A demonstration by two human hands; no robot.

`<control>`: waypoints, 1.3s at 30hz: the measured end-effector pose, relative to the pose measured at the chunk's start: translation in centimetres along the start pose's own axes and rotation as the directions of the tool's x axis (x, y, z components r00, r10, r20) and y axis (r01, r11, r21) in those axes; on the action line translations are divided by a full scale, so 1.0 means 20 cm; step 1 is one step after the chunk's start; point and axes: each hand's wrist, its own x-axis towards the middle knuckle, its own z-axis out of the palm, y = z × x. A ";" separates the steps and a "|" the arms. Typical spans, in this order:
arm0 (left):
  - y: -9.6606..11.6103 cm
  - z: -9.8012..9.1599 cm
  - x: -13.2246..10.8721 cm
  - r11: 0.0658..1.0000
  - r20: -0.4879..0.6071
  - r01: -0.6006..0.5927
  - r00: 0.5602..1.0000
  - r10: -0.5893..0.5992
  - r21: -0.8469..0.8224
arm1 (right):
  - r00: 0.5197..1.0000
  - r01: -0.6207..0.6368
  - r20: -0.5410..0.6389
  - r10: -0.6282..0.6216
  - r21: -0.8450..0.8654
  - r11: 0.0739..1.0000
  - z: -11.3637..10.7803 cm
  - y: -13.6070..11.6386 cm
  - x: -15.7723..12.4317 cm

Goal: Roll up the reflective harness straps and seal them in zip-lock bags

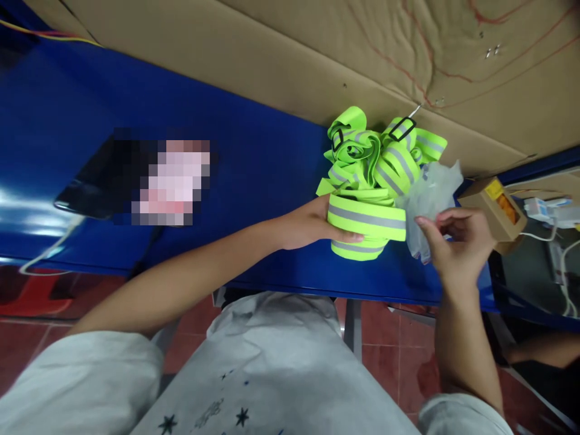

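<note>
My left hand (324,223) is wrapped round a rolled neon-yellow reflective strap (367,216) with a grey stripe, thumb across its front. Another roll (357,251) of the same strap shows just below it. Behind them lies a loose heap of matching straps (353,151), some with black buckles (402,128). To the right, my right hand (464,244) is at the edge of clear plastic bags (432,190). Its fingers are curled, but thumb and forefinger stand apart, with no firm grip visible.
A dark phone (86,193) with a white cable rests on the blue table (254,163) at left, beside a blurred-out patch. Brown card (290,66) lines the back. A small cardboard box (487,208) and white cables are at right. Another person's arm (544,350) shows lower right.
</note>
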 end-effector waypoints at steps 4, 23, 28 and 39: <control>0.02 0.00 0.00 1.000 -0.011 0.026 1.000 -0.026 0.018 | 0.983 0.050 0.165 -0.078 0.166 0.985 0.17 -0.17 0.00; 0.02 -0.10 0.02 0.956 0.028 0.192 0.979 -0.203 0.220 | 0.786 0.043 0.566 -0.247 0.350 0.936 0.15 -0.33 0.18; 0.01 -0.10 0.02 0.940 -0.056 0.256 0.967 -0.250 0.224 | 0.781 0.156 0.548 -0.300 0.293 0.943 0.13 -0.39 0.15; -0.03 -0.08 0.04 0.982 -0.263 0.025 0.965 0.026 0.188 | 0.712 0.472 0.516 -0.476 0.150 0.869 0.11 -0.46 0.06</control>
